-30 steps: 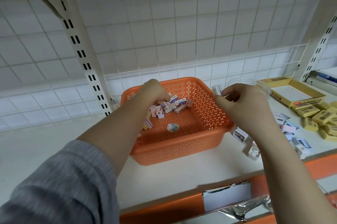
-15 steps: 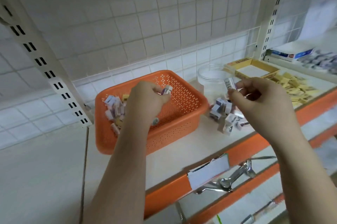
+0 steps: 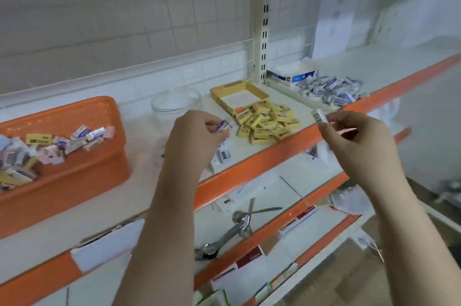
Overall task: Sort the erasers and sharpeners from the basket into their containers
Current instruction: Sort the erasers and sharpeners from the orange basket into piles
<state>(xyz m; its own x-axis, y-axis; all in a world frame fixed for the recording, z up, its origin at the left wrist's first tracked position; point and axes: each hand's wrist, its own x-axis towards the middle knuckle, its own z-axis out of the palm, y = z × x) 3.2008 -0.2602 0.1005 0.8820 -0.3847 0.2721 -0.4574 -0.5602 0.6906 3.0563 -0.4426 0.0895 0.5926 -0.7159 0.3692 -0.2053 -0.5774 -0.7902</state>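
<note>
Each grip pinches one small packet: left hand (image 3: 197, 138), right hand (image 3: 354, 141). One orange basket (image 3: 82, 176), one clear jar (image 3: 175, 103), one yellow box (image 3: 239, 96) on the shelf (image 3: 139, 196).

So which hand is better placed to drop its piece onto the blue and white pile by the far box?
Probably the right hand: it pinches a small wrapped piece nearest the blue-white pile. The left hand sits further away, near the clear jar.
</note>
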